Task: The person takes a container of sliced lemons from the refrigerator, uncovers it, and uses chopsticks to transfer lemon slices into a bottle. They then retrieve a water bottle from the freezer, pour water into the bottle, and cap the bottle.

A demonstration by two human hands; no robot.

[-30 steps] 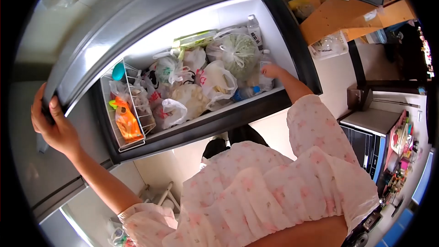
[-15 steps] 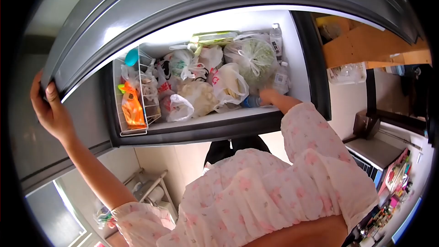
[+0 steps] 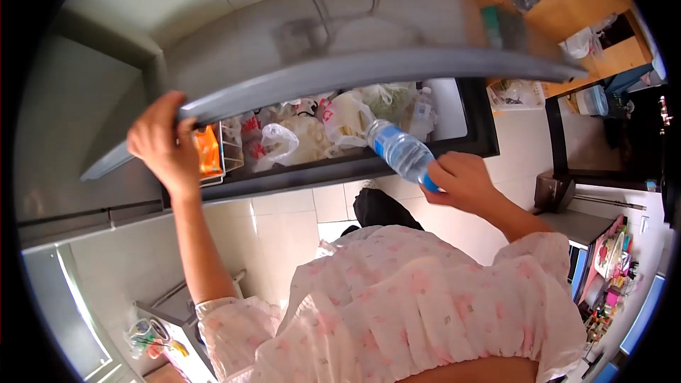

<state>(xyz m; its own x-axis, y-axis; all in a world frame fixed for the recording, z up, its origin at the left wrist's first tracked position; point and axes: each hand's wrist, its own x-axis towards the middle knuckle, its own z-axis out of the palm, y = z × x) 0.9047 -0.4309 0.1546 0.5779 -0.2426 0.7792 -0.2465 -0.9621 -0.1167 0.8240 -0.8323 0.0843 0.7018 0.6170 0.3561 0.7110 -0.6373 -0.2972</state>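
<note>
Left hand (image 3: pixel 167 145) clasps the lid (image 3: pixel 319 76) near its left corner, likely propping it partly raised. Right hand (image 3: pixel 464 183) curled round one end of the water bottle (image 3: pixel 406 154), tilted across the freezer (image 3: pixel 305 176) front edge, apparently for clearance.

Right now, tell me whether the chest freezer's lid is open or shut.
Partly open: the left hand holds the lid, and plastic bags show beneath it.

Your left hand (image 3: pixel 164 145) curls at far left, its arm (image 3: pixel 201 252) stretched out; your right hand (image 3: pixel 461 183) is clenched nearer, at right.
</note>
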